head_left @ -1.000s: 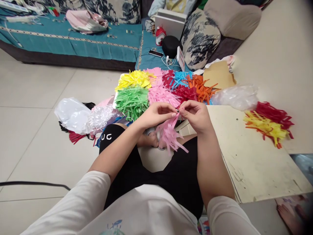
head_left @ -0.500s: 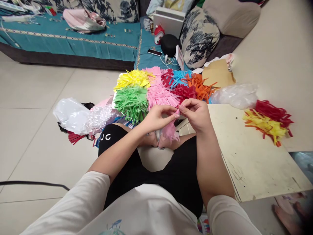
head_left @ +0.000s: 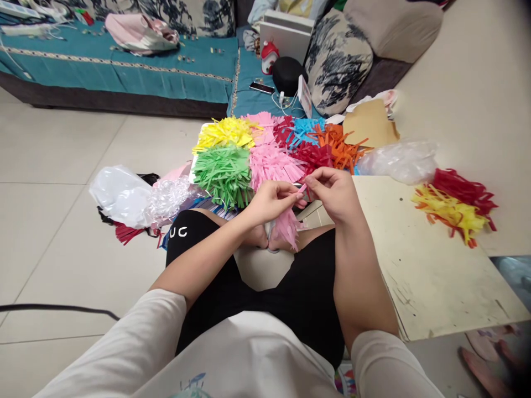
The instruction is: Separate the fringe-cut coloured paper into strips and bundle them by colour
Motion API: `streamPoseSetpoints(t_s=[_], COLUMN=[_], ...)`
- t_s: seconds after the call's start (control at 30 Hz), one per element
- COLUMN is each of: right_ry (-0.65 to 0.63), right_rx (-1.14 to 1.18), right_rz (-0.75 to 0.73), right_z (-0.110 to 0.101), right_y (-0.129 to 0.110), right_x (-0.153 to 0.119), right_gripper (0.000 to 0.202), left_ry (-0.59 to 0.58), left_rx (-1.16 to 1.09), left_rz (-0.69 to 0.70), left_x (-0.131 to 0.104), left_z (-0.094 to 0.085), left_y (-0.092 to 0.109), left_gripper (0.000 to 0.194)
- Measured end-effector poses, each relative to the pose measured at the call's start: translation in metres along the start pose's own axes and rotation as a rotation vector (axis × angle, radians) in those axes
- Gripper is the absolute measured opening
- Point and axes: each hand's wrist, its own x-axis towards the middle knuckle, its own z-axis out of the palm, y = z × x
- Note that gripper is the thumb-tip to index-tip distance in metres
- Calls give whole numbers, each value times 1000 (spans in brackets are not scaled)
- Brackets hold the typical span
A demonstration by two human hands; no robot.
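Between my two hands is a pink tissue-paper tassel (head_left: 287,228), its fringe hanging down over my lap. My left hand (head_left: 276,200) pinches the tassel's rolled upper part between thumb and fingers. The thumb and forefinger of my right hand (head_left: 329,190) close on the narrow pink end that sticks out. Just beyond my hands lie fringed paper bundles: a pink bundle (head_left: 274,165), a green bundle (head_left: 224,174), a yellow bundle (head_left: 227,134), a dark red bundle (head_left: 313,157), an orange bundle (head_left: 338,146) and a blue bundle (head_left: 305,131).
At right stands a cream board-topped table (head_left: 423,265) bearing yellow and red fringed paper (head_left: 454,207) and a clear plastic bag (head_left: 400,160). White plastic packaging (head_left: 120,190) lies at left. Behind is a teal-covered sofa (head_left: 124,72) with a phone (head_left: 262,88) and a black round case (head_left: 289,76).
My left hand has shifted slightly down, and its fingers have moved along the rolled pink end. More of that end shows between my hands, and the fringe hangs a little lower.
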Motion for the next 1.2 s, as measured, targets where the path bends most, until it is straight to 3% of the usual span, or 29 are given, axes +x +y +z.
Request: streamPoseSetpoints(t_s=[0.2, 0.43, 0.77, 0.87, 0.97, 1.07, 1.13, 1.2], right_ry=[133, -41, -23, 33, 256, 629, 976, 1031], right_rx=[-229, -187, -100, -124, -191, -326, -643, -724], right_rz=[-94, 20, 37, 53, 86, 155, 342, 416], right_z=[2, 0, 15, 6, -40, -123, -184, -235], right_y=[5, 6, 16, 23, 38, 57, 70, 81], right_x=[0, 1, 2, 12, 29, 45, 49, 51], right_gripper=[51, 62, 71, 75, 73, 58, 39, 16], left_ry=[-17, 30, 67, 97, 117, 112, 88, 61], left_rx=[-55, -117, -43, -4, 23, 12, 3, 8], left_rz=[-70, -119, -200, -237, -268, -274, -281, -288], left_x=[6, 7, 4, 1, -2, -3, -3, -1], left_z=[1, -2, -2, -4, -6, -7, -8, -7], left_y=[-4, -8, 5, 5, 3, -1, -3, -4], left_gripper=[60, 71, 61, 54, 44, 43, 47, 51])
